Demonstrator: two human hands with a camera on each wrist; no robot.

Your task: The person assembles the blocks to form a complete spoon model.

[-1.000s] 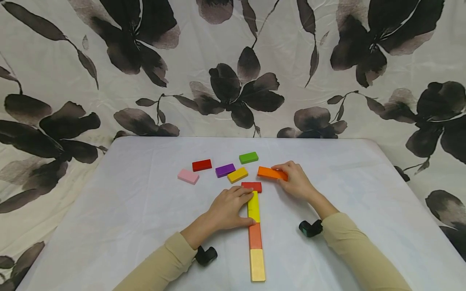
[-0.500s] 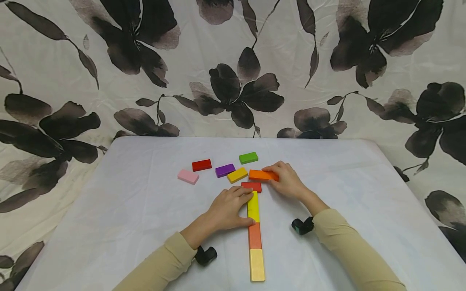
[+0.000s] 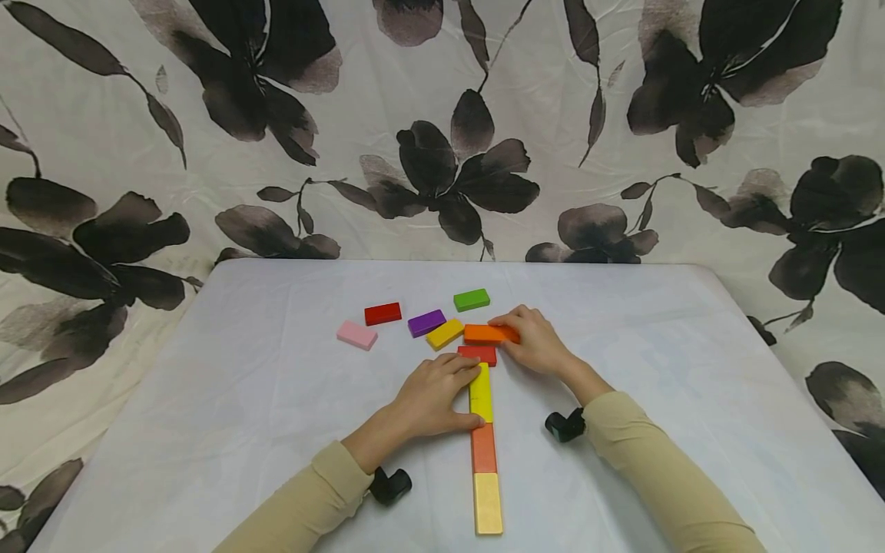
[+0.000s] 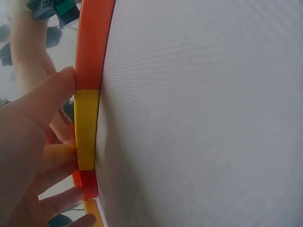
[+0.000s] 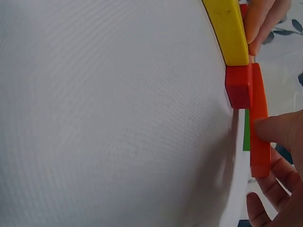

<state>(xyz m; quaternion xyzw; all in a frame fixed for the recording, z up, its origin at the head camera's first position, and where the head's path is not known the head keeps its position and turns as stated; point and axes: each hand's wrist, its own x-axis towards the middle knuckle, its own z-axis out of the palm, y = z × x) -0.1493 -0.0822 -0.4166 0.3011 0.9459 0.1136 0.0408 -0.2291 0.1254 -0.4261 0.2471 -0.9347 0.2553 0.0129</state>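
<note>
My right hand (image 3: 542, 342) pinches the right end of an orange block (image 3: 480, 333), thumb on the near side and fingers on the far side. Just behind the red block (image 3: 485, 354) lies this orange block, its left end right at a golden-yellow block (image 3: 445, 335). A bright yellow block (image 3: 480, 403), an orange-red block (image 3: 485, 448) and a pale yellow block (image 3: 488, 503) run end to end toward me. My left hand (image 3: 429, 395) rests on the row with extended fingers: thumb at the yellow and orange-red joint, fingertips by the red block (image 4: 87, 183).
On the white table (image 3: 242, 399), a pink block (image 3: 356, 335), a dark red block (image 3: 382, 313), a purple block (image 3: 426, 322) and a green block (image 3: 472, 299) lie loose toward the back. A floral cloth (image 3: 387, 69) hangs behind the table.
My right hand has slid the orange block leftward to behind the red one. The golden-yellow block has shifted slightly left against the purple one. My left hand stays in place.
</note>
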